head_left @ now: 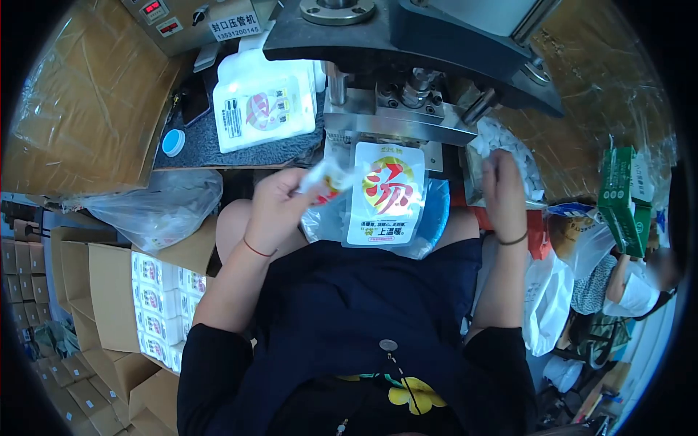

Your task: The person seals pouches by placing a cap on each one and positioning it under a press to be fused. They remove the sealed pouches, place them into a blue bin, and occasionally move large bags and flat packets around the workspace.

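Observation:
My left hand (280, 200) is closed around a small white printed packet (327, 182), blurred, with red and yellow on it. To its right hangs a flat white pouch (387, 195) with a large red character, its top edge at the metal jaw (407, 127) of a press. Neither hand touches that pouch. My right hand (504, 190) is raised at the right, fingers bent together beside a bin of small white pieces (509, 152). What it holds, if anything, is hidden. Behind the pouch is a clear bag with a blue rim (438, 214).
White printed pouches (265, 109) lie stacked on a dark mat, near a blue-white cap (173, 142) and a phone (194, 100). An open carton (109, 291) holds packed white packets. A green box (622, 200) stands right; another person (629, 287) sits beyond.

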`<state>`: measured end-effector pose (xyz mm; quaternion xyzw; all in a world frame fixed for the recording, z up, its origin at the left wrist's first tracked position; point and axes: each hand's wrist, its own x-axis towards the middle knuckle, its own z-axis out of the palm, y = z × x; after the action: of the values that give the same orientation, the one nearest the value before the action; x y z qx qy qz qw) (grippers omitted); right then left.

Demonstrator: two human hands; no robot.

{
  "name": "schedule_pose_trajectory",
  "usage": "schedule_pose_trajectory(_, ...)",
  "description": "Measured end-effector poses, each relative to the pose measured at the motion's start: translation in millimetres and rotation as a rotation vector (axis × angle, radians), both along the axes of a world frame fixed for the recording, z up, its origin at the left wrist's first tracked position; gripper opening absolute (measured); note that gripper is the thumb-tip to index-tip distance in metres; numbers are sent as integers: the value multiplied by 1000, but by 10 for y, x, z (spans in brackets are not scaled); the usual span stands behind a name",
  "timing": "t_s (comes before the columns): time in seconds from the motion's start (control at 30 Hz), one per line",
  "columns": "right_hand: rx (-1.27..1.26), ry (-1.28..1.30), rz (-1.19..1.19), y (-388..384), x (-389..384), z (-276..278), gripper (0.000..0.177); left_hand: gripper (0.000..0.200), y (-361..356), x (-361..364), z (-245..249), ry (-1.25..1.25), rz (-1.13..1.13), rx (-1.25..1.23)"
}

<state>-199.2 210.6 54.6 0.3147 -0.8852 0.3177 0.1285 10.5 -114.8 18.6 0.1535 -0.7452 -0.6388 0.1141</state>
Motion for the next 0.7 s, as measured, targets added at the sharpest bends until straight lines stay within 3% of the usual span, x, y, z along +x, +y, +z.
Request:
schedule_pose_trajectory(0.13,-300,-286,415,-476,486,295,12,19,424,-103,11,-4,-154,-15)
schedule_pose_trajectory(0.23,-266,-193,515,-701,561,448,11,23,694,-159,107,-45,-242,162)
schedule_pose_trajectory(0.3,-103,-119,530,-621,482,473,12,26,732,-152,-52,-119,-307,284)
schedule_pose_trajectory(0.33,-22,-81,543,-577,423,484,14,29,827,-151,31,-90,-308,517)
schedule_pose_trajectory(0.47,25,-364,629,-469,415,493,14,30,966,-153,-10,-182,-452,743)
schedule_pose_trajectory(0.5,-1,-238,659,-443,371,447,17,29,987,-181,14,-188,-471,807)
schedule_pose_trajectory(0.6,222,44,204,-227,98,377,24,29,887,-249,-141,-145,-450,775)
schedule_pose_trajectory(0.67,503,6,-60,-24,-81,323,33,31,760,-381,-153,-105,-360,836)
schedule_pose_trajectory(0.7,626,-50,-59,77,-201,220,37,32,682,-461,-122,-115,-326,827)
